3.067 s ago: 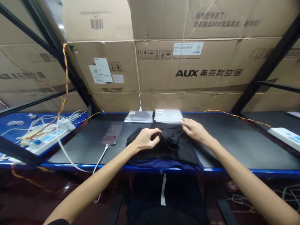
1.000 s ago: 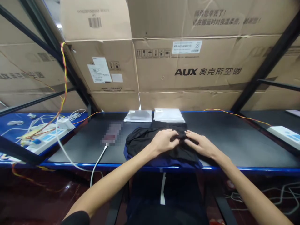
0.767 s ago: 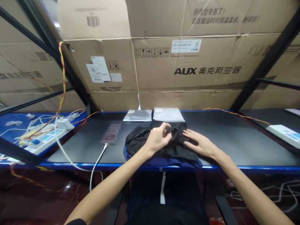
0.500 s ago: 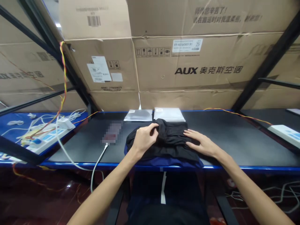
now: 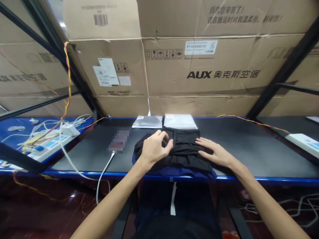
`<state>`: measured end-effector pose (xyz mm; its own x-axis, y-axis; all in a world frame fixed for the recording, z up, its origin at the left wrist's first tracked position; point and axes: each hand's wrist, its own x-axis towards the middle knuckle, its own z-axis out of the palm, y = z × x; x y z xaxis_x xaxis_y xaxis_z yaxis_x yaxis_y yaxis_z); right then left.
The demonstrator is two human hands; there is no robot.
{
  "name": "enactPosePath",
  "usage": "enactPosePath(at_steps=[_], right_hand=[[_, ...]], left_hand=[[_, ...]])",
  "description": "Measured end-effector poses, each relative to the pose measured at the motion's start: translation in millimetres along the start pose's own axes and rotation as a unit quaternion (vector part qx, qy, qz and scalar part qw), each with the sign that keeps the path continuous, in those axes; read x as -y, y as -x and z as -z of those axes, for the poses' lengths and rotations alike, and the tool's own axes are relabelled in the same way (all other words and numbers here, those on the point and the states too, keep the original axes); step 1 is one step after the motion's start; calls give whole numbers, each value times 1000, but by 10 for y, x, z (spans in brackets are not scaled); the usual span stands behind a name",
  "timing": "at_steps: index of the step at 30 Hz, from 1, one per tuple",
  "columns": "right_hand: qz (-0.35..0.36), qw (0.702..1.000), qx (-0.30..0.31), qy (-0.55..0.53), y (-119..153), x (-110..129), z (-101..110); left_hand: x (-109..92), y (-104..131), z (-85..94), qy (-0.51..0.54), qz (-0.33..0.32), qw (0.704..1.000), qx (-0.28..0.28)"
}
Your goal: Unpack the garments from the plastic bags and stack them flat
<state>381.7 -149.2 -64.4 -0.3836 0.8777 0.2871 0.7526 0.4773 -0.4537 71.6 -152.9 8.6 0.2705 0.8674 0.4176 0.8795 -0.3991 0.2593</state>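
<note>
Blue tabletop (image 5: 15, 121) at the far left carries a white power strip (image 5: 51, 146) and loose white cables (image 5: 16, 128), just past a slanting black post (image 5: 86, 91) with a red-and-yellow wire (image 5: 69, 81) hanging alongside. Right of that post begins the black surface (image 5: 249, 149), edged in blue. Toward its left end lies a flat object (image 5: 119, 141), blurred out by pixelation; from its near end a white lead (image 5: 105, 167) drops over the front edge.

Black cloth (image 5: 185, 149) lies in creases at the middle of the front edge, its left end bunched. Behind it, close to the back edge, sits a grey plastic packet (image 5: 147, 122). The left hand (image 5: 157, 146) is over the left half of the cloth, thumb and forefinger curled toward each other with a gap between the tips; whether any fabric is caught in it, I cannot tell. Navy fabric (image 5: 171, 171) shows beneath, along the front edge. A whiter packet (image 5: 180, 121) is directly behind the cloth. The right hand (image 5: 214, 152) rests palm down, fingers extended and thumb apart, fingertips on the cloth's right side, gripping nothing.

Farther right, cardboard (image 5: 224, 88) printed "AUX" stands behind the back edge, and another white power strip (image 5: 304, 143) lies near the right end.
</note>
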Motion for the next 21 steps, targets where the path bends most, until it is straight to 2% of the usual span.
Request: enactPosePath(at_steps=[2,7,10,14,17,21], right_hand=[[1,1000,-3,-4,2,3,0],[-2,1000,-3,-8,1,22,8],[2,1000,-5,-10,0,27,12],[2,1000,-3,-16,-4,21,20],[-1,1000,5,-22,-10,17,38],[2,999,17,-27,-15,11,57]], left_hand=[[-78,-21,-52,-11,-9,1000,9],[-91,-64,-242,-69,-5,991,113],[-52,-91,-257,-57,-3,991,122],[79,-155,-88,60,22,993,101],[313,-203,121,158,91,980,73],[720,-166,325,144,200,968,39]])
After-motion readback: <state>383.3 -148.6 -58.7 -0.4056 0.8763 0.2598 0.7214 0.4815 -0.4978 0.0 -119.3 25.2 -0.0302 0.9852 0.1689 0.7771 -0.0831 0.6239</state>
